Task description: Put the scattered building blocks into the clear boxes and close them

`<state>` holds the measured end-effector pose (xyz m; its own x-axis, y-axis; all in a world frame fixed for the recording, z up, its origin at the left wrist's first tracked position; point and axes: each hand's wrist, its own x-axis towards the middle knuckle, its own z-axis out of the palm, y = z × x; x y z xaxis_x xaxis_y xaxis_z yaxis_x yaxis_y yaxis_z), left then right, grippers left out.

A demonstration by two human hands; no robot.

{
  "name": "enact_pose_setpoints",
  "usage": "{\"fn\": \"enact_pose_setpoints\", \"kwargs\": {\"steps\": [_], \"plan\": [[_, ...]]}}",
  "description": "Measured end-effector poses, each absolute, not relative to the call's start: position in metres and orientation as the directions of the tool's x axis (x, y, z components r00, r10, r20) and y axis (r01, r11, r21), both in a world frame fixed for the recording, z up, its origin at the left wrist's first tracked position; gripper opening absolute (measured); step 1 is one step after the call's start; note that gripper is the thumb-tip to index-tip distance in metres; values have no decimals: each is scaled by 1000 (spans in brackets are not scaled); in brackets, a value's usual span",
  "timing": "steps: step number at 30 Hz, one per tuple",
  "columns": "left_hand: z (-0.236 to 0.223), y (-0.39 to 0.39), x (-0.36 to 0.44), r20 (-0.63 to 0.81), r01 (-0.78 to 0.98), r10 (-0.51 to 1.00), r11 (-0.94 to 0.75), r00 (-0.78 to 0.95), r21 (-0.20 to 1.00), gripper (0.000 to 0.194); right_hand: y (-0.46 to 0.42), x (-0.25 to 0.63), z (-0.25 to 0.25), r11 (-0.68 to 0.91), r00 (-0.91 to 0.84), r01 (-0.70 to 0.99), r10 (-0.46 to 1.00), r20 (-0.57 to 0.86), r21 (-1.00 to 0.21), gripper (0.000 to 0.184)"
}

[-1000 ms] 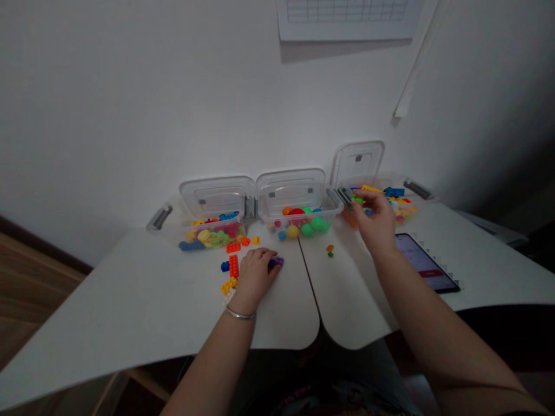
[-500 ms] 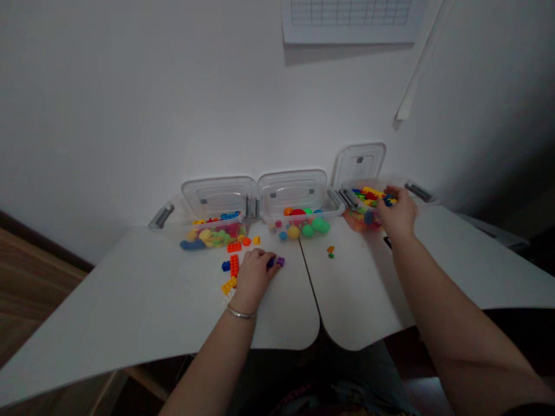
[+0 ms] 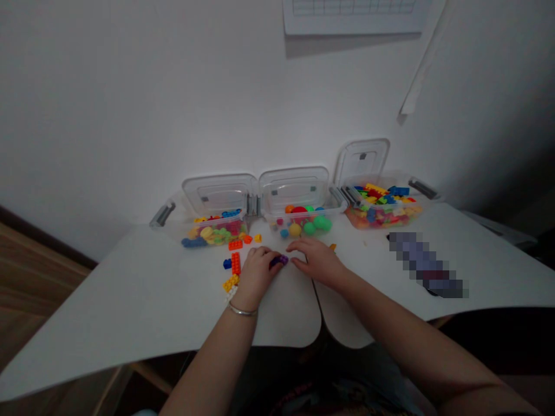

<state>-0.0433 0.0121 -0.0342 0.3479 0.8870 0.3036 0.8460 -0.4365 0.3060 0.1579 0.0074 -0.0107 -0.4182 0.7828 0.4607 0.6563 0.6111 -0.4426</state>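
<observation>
White table [image 3: 130,294]: purple toy brick [image 3: 278,261] between the hands, left hand [image 3: 256,271] with fingers curled onto it. Right hand [image 3: 316,261], fingers open just beside the brick, has come across from the clear bin [image 3: 385,222].

The person's left forearm [image 3: 212,358] wears a thin silver bangle [image 3: 241,311] at the wrist, the right forearm [image 3: 403,329] is bare, and dark clothing [image 3: 368,375] with a small multicoloured pattern shows below them.
</observation>
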Motion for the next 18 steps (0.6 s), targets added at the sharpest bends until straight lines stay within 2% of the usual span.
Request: {"fn": "enact_pose_setpoints", "kwargs": {"steps": [2, 5, 12, 18], "plan": [[-33, 12, -43, 305, 841, 885, -441, 350, 314, 25, 6, 144, -23, 591, -475, 698, 805, 355, -404, 26], [-33, 12, -43, 297, 840, 893, -429, 339, 332, 26, 8, 137, -34, 578, -501, 724, 815, 290, -375, 33], [-34, 13, -43, 304, 831, 889, -437, 341, 344, 24, 10, 141, -41, 562, -459, 737, 824, 331, -376, 17], [-40, 19, -46, 298, 821, 902, -415, 313, 393, 41, 15, 147, -52, 537, -388, 696, 840, 380, -476, 22]]}}
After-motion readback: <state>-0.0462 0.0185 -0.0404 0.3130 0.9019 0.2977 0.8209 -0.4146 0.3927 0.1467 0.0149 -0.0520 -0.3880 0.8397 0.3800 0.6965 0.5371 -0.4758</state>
